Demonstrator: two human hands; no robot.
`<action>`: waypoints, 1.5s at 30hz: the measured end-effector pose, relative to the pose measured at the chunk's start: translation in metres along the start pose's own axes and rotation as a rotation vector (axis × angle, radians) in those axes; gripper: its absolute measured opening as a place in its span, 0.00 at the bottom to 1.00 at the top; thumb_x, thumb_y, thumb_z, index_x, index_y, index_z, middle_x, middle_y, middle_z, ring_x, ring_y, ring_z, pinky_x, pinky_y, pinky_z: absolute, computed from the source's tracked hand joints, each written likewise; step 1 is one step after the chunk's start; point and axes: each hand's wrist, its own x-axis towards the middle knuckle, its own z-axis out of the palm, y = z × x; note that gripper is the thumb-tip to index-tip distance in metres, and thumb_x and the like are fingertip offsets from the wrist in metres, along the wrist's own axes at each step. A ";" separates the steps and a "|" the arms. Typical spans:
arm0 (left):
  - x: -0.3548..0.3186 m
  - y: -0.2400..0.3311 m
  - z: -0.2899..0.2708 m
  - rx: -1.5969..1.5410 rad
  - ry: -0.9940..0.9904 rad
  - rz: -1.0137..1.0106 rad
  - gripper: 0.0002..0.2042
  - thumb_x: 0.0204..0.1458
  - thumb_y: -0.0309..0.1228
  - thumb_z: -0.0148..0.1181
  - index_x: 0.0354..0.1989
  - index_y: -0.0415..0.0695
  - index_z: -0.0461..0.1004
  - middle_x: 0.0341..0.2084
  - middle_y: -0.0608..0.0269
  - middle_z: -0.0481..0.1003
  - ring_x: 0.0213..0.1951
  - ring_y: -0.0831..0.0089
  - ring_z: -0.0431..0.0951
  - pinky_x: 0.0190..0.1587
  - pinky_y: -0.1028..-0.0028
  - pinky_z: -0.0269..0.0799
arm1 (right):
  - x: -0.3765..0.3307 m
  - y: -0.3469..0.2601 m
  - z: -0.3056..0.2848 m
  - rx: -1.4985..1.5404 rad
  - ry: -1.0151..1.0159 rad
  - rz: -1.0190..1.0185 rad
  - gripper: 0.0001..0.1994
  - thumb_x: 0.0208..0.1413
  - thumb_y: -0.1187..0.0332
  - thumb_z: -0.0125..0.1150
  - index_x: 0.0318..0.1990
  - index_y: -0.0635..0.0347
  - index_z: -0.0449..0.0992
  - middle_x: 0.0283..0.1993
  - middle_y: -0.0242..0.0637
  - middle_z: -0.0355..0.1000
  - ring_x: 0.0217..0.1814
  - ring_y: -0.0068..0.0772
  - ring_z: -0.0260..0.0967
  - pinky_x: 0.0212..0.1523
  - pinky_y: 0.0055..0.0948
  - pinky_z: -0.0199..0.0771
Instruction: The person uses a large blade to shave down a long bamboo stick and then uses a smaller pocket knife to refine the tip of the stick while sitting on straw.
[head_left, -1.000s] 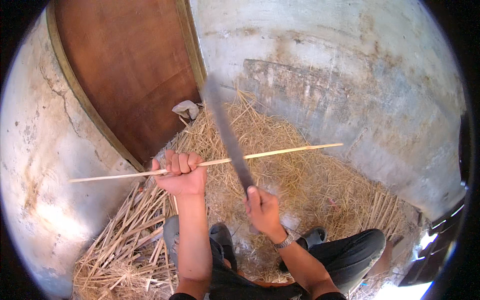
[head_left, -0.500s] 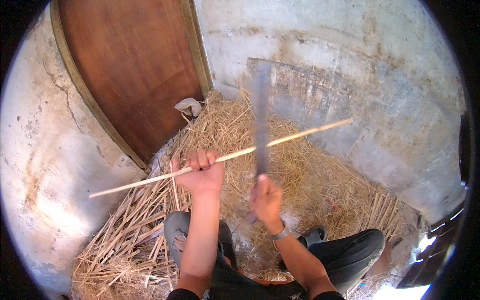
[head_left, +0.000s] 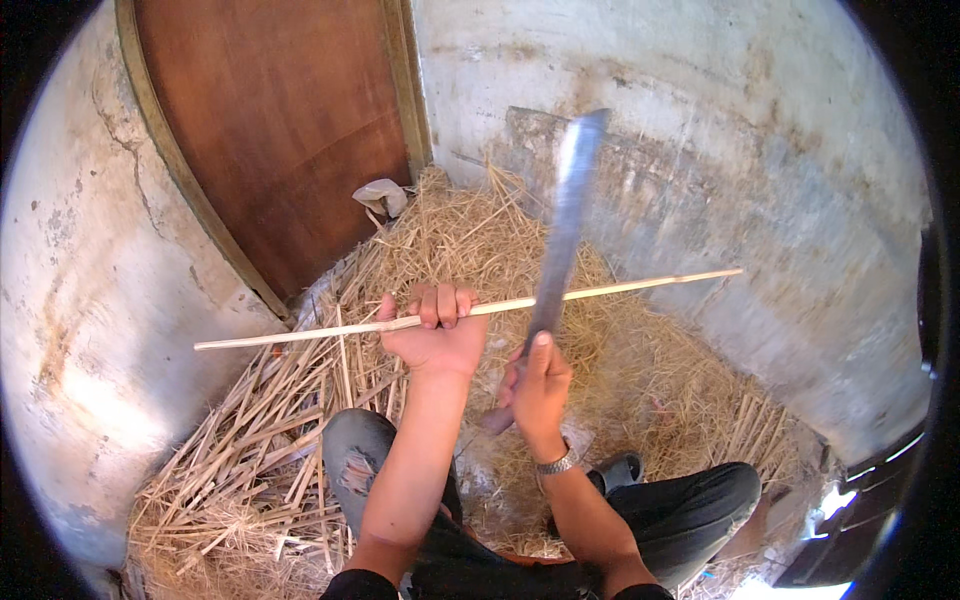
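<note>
Palm up, my left hand (head_left: 432,335) has its fingers curled round a long, thin, pale bamboo strip (head_left: 630,287). The strip runs almost level across the view, its left end by the left wall and its right end before the far wall. In my right hand (head_left: 541,385) is the handle of a machete (head_left: 566,220), thumb laid along it. The broad grey blade points up and away, tilting a little right, and crosses in front of the strip just right of my left hand. Whether blade and strip touch, I cannot tell.
Pale shavings (head_left: 450,230) are heaped against the far wall (head_left: 720,170) and spread over the floor. A pile of split bamboo strips (head_left: 270,430) lies left of my knee. A brown door (head_left: 270,120) stands at the back left, with a whitish plastic bag (head_left: 381,197) at its foot.
The machete's blade has swung from nearly upright to leaning right. My left hand has moved right and slightly up, and the strip has turned closer to level.
</note>
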 end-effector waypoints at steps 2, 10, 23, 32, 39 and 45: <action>0.002 0.000 -0.003 0.005 -0.015 0.013 0.20 0.53 0.50 0.47 0.15 0.53 0.56 0.07 0.73 0.48 0.12 0.75 0.46 0.23 0.71 0.50 | -0.007 0.007 -0.001 -0.189 -0.194 -0.014 0.23 0.71 0.53 0.47 0.28 0.62 0.70 0.15 0.28 0.62 0.12 0.18 0.59 0.11 0.22 0.56; 0.000 0.017 0.009 -0.032 -0.011 0.009 0.21 0.55 0.51 0.45 0.15 0.53 0.57 0.07 0.72 0.49 0.13 0.73 0.48 0.26 0.68 0.52 | 0.020 -0.014 -0.017 -0.342 -0.155 -0.177 0.23 0.70 0.56 0.51 0.24 0.61 0.73 0.17 0.27 0.67 0.16 0.15 0.62 0.16 0.22 0.59; 0.001 0.017 0.011 0.056 -0.096 0.062 0.21 0.55 0.51 0.44 0.15 0.54 0.55 0.07 0.73 0.45 0.13 0.75 0.44 0.25 0.70 0.49 | -0.011 0.008 -0.018 -0.304 -0.291 0.098 0.23 0.70 0.54 0.49 0.27 0.63 0.69 0.15 0.25 0.63 0.14 0.18 0.61 0.13 0.21 0.59; -0.009 0.004 0.010 0.045 -0.424 -0.114 0.22 0.56 0.53 0.46 0.15 0.53 0.58 0.06 0.73 0.46 0.14 0.76 0.42 0.27 0.70 0.48 | 0.015 -0.033 -0.004 0.039 0.048 0.006 0.25 0.70 0.48 0.45 0.28 0.60 0.68 0.15 0.28 0.60 0.10 0.19 0.57 0.10 0.23 0.57; 0.001 0.007 -0.001 -0.098 -0.363 -0.166 0.21 0.57 0.51 0.47 0.17 0.52 0.58 0.07 0.74 0.47 0.14 0.76 0.45 0.28 0.71 0.49 | -0.019 -0.012 0.006 -0.189 -0.277 -0.015 0.21 0.70 0.55 0.50 0.28 0.61 0.69 0.16 0.29 0.63 0.11 0.19 0.59 0.10 0.22 0.58; -0.001 0.018 0.015 -0.085 -0.188 -0.044 0.22 0.57 0.52 0.44 0.16 0.52 0.58 0.08 0.72 0.49 0.15 0.74 0.48 0.29 0.70 0.51 | 0.011 -0.029 -0.031 0.013 -0.001 -0.081 0.21 0.70 0.54 0.51 0.28 0.59 0.69 0.16 0.29 0.63 0.12 0.20 0.61 0.11 0.21 0.58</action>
